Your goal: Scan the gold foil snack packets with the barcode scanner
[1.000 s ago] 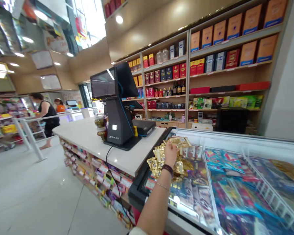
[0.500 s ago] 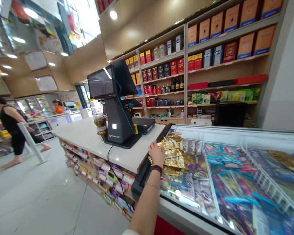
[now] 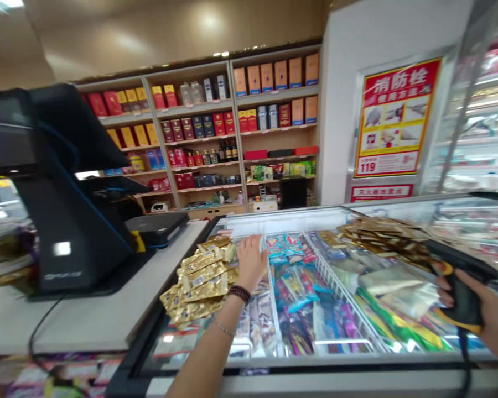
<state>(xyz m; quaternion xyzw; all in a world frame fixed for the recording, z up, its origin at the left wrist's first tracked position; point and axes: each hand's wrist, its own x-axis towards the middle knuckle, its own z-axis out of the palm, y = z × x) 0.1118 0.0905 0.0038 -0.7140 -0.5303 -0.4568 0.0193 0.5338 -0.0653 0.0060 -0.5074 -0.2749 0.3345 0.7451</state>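
A barcode scanner [image 3: 460, 298], black and yellow with a cable hanging down, is gripped by its handle in my right hand [image 3: 487, 304] at the right edge. My left hand [image 3: 251, 260] lies flat-fingered over the glass top of the chest freezer [image 3: 307, 362], just right of a pile of shiny gold packets [image 3: 205, 276]; it appears to hold nothing. Beyond the scanner spreads a second pile of gold-brown packets [image 3: 382, 232] on the glass. Under the lid, colourful packs [image 3: 299, 282] are parted by white wire dividers [image 3: 336, 284].
On the white counter [image 3: 157, 287] at left stands a black point-of-sale terminal [image 3: 70, 204], its cord trailing over the edge. Shelves of boxes and bottles [image 3: 199, 132] line the back wall. A red and yellow notice [image 3: 398, 119] hangs on the pillar.
My view has turned right, bringing the scanner, my right hand and the second pile into sight. My left hand has shifted off the gold packets to the glass on their right.
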